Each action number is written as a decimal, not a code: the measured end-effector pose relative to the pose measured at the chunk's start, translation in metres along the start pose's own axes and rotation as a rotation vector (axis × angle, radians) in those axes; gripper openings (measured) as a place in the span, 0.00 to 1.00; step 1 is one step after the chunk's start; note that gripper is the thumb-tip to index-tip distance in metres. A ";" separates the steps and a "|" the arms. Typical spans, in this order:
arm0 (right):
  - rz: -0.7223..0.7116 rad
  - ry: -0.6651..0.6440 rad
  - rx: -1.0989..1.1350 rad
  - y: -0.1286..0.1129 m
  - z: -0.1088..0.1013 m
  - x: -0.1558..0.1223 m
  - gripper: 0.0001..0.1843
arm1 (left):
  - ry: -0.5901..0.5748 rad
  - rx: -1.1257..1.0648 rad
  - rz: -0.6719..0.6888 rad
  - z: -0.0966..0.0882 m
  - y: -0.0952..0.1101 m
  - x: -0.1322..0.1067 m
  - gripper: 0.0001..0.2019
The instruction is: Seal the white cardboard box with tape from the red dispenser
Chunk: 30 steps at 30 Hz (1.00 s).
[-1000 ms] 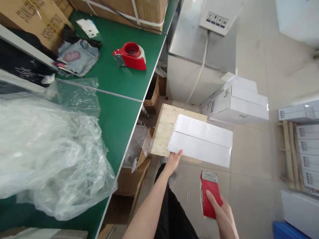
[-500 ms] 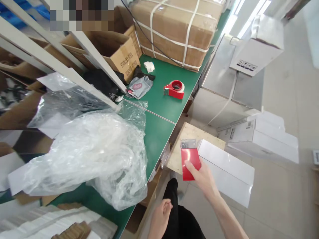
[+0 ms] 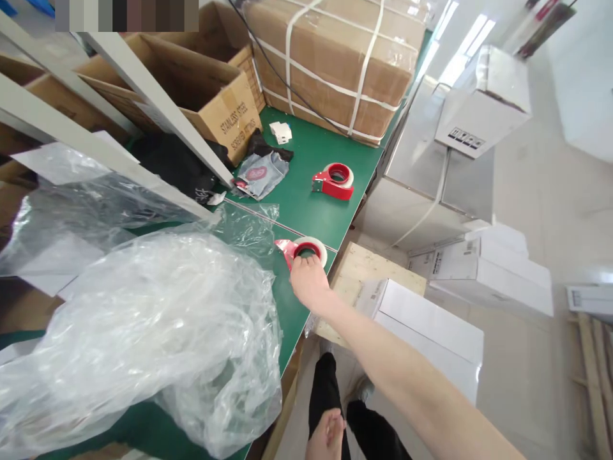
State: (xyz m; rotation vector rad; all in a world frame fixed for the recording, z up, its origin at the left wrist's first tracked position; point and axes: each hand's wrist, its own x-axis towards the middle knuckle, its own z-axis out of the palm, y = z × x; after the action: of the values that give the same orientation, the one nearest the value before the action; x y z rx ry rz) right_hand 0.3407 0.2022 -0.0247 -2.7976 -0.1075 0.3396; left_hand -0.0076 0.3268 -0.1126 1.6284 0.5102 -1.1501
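My right hand (image 3: 309,281) grips a red tape dispenser (image 3: 301,248) with a white tape roll, resting it on the green table (image 3: 313,211) near its right edge. My left hand (image 3: 327,437) hangs low by my leg at the bottom of the view, fingers loosely apart, holding nothing. A second red tape dispenser (image 3: 334,181) lies farther back on the table. A closed white box (image 3: 431,332) sits on a wooden pallet (image 3: 357,271) to the right of the table.
Crumpled clear plastic sheeting (image 3: 143,332) covers the near table. A strapped cardboard carton (image 3: 335,57) and an open carton (image 3: 191,96) stand at the back. A small pouch (image 3: 261,172) lies nearby. White boxes (image 3: 483,268) are stacked on the floor at right.
My right hand carried the red tape dispenser from beside the white box over to the table and set it down by the edge. My left hand left the box and dropped low.
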 end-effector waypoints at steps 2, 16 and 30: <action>-0.024 0.079 0.010 0.002 -0.009 -0.016 0.28 | -0.024 0.019 0.037 0.005 0.007 0.005 0.33; 1.440 0.419 0.546 0.319 0.041 -0.497 0.28 | 0.372 0.408 0.466 0.160 0.186 0.111 0.23; 1.646 0.084 1.243 0.529 0.183 -0.564 0.24 | 0.872 0.926 0.012 0.284 0.215 0.201 0.40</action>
State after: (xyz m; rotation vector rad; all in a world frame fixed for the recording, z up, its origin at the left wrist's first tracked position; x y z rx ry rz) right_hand -0.2313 -0.3052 -0.2393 -1.0833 1.7301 0.3756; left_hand 0.1288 -0.0518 -0.1833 2.9595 0.5210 -0.6078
